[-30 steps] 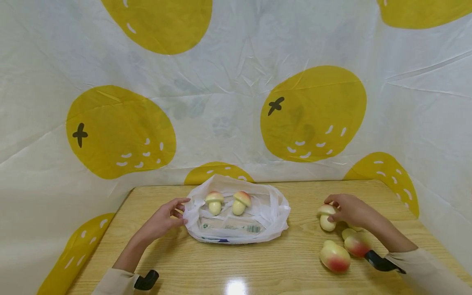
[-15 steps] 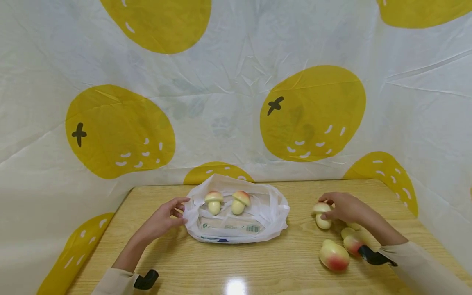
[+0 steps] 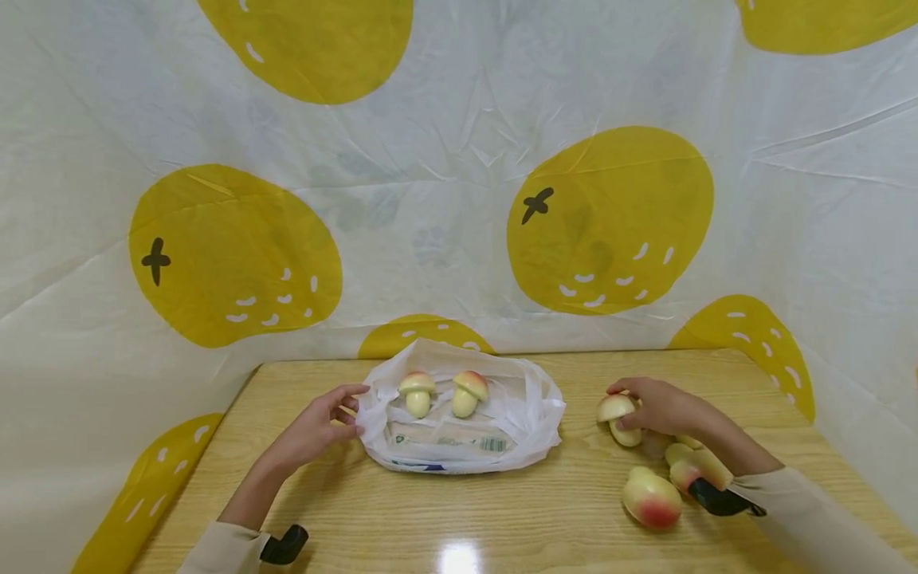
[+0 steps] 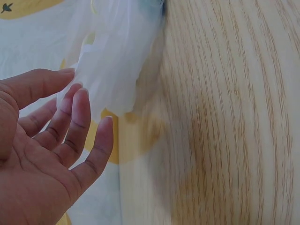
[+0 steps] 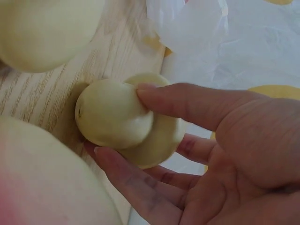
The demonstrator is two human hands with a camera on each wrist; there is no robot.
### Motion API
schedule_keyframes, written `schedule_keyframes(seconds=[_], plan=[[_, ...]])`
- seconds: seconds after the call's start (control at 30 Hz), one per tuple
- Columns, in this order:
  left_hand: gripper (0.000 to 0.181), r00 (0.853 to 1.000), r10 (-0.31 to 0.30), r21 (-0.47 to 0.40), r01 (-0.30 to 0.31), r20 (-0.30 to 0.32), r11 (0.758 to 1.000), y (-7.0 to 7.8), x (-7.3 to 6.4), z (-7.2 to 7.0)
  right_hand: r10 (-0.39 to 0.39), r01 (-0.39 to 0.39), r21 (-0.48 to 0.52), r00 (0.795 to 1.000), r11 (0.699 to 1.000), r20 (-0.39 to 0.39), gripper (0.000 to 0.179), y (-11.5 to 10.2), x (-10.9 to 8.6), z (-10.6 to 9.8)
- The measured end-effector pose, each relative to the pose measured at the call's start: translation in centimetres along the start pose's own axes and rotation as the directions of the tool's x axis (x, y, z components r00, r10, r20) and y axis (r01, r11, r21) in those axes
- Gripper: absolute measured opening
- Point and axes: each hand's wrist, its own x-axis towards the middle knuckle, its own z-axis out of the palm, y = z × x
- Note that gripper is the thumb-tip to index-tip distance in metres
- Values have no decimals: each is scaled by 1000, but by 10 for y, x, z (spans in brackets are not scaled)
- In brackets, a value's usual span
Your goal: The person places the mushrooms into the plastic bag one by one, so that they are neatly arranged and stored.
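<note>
My right hand [image 3: 663, 406] pinches a cream toy mushroom [image 3: 615, 410] with a reddish cap, right of the bag. In the right wrist view, the thumb lies on the stem [image 5: 110, 112] while bent fingers reach under and behind the cap. A white plastic bag [image 3: 373, 430] lies with its mouth spread wide at mid-table. Two similar mushrooms, one at the left [image 3: 417, 395] and the other beside it [image 3: 468, 394], rest in the bag. My left hand [image 3: 326, 422] touches the bag's left rim, its fingers loosely bent; whether they pinch the film is unclear.
Near my right forearm lie a yellow, red-blushed fruit [image 3: 651, 498] and another like it [image 3: 684, 466], partly behind the wrist. A pale yellow piece behind them is mostly hidden. The wooden table [image 3: 402, 526] ends at a white, fruit-printed cloth [image 3: 430, 207].
My right hand has moved left with the mushroom, which has tilted so its red cap top shows more. My left hand and the bag have stayed where they were.
</note>
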Motion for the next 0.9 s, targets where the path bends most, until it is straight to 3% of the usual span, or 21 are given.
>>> schedule_keyframes(seconds=[0.2, 0.53, 0.9], plan=[[60, 1000, 10, 5, -10, 3, 1000, 2, 0, -1, 16, -27, 202, 998, 979, 54, 61, 3, -1, 3], [60, 1000, 15, 7, -15, 5, 1000, 2, 0, 1, -57, 58, 236, 998, 970, -12, 58, 1, 3, 1], [61, 1000, 4, 13, -4, 2, 1000, 3, 0, 3, -89, 103, 294, 994, 950, -60, 62, -20, 4, -3]])
